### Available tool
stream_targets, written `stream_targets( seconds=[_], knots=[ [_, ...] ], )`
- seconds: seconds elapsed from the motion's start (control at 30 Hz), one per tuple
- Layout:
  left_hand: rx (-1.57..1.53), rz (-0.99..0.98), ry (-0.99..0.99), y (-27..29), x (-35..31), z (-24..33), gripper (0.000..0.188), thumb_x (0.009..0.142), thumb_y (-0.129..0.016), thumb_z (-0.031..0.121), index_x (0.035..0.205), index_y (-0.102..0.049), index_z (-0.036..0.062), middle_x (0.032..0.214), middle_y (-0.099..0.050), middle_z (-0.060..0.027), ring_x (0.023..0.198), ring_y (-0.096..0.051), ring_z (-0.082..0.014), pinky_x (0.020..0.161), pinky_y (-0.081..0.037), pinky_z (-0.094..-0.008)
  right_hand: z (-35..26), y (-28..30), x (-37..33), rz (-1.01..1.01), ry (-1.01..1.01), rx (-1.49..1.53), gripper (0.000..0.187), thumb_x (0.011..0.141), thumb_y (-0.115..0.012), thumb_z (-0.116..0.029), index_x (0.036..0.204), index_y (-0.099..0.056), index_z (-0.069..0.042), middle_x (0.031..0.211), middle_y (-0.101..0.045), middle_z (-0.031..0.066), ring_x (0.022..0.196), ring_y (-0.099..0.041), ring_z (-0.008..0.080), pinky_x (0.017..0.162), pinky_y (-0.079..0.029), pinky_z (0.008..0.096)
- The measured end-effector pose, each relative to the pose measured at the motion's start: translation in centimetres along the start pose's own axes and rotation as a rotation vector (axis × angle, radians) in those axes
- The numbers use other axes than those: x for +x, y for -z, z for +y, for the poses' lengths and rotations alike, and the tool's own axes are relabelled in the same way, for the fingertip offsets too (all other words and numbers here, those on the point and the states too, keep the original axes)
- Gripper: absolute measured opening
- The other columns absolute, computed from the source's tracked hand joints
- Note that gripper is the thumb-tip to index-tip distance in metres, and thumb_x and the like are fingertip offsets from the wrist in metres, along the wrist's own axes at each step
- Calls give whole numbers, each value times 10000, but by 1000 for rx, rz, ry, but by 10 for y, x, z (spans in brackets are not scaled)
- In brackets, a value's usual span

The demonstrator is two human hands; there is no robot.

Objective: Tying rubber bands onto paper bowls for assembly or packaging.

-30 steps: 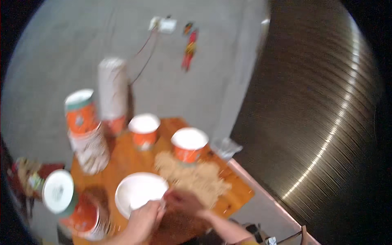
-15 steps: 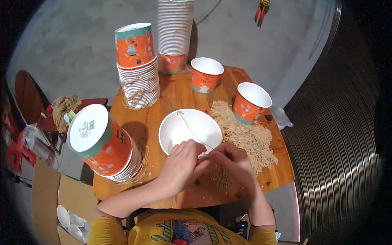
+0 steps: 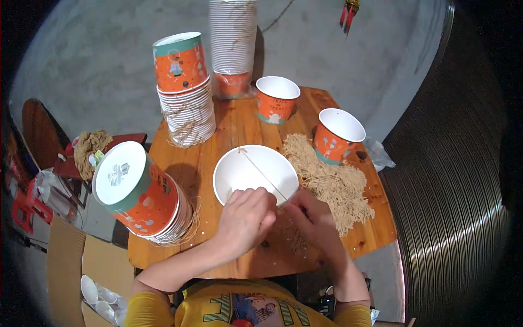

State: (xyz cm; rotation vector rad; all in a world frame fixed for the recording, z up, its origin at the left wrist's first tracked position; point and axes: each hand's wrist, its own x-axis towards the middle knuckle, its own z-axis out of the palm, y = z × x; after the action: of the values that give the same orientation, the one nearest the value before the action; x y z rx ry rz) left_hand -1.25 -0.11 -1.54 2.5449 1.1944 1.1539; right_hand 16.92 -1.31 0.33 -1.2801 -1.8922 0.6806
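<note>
A paper bucket (image 3: 234, 170) stands in front of me, its round white mouth facing up. A thin tan cord (image 3: 262, 174) stretches across the mouth from a knot at the far rim to the near right rim. My left hand (image 3: 246, 220) is closed over the near rim, its fingertips partly hidden. At the near right rim, my right hand (image 3: 315, 218) has its fingers closed on the cord's end. A heap of loose tan cords (image 3: 332, 185) lies just beyond the right hand.
Two orange paper buckets (image 3: 277, 101) stand upright at the back right, one against the cord heap. Stacks of upturned buckets (image 3: 144, 196) line the left side, with a tall stack (image 3: 233, 38) behind. A cardboard box (image 3: 101, 250) is at lower left; ridged dark sheeting (image 3: 447, 218) borders the right.
My hands have drawn slightly apart at the near rim. The cord across the bucket's mouth now looks straighter. The bucket has hardly moved.
</note>
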Motion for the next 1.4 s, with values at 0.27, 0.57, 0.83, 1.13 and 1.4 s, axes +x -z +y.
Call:
stream_targets(
  seconds=[0.27,0.57,0.83,1.13,1.4],
  knots=[
    [-94,72,28,0,1,-10,153,784,-592,85,937,-589,84,788,-583,-62,787,-570,-239,848,-367,-392,12,23,17,-111,394,-176,105,808,-641,-17,891,-587,-52,835,-557,75,776,-570,197,688,-465,293],
    [-62,111,92,-1,-11,-6,128,801,-667,262,867,-699,158,730,-579,3,800,-555,-179,988,-263,-459,15,4,24,29,628,-272,157,804,-641,-119,955,-633,-75,868,-609,117,813,-589,316,688,-482,403],
    [-12,66,89,-4,-26,-7,165,785,-663,235,937,-709,187,779,-553,13,885,-528,-168,1011,-243,-470,-9,4,16,314,638,-255,218,723,-666,91,891,-624,-41,851,-578,90,742,-593,206,615,-493,307],
    [-9,139,-125,33,-6,-19,87,826,-634,167,874,-626,93,800,-525,-51,824,-508,-233,832,-339,-390,52,15,19,-69,334,36,225,797,-664,5,1017,-632,-32,857,-597,76,779,-573,137,673,-455,244],
    [-567,-156,367,106,46,-5,265,949,-548,218,1116,-591,17,949,-607,-38,958,-579,-123,833,-477,-282,45,24,39,-166,-63,752,156,841,-619,-130,962,-625,-32,847,-627,39,805,-599,161,767,-461,281]
  ],
)
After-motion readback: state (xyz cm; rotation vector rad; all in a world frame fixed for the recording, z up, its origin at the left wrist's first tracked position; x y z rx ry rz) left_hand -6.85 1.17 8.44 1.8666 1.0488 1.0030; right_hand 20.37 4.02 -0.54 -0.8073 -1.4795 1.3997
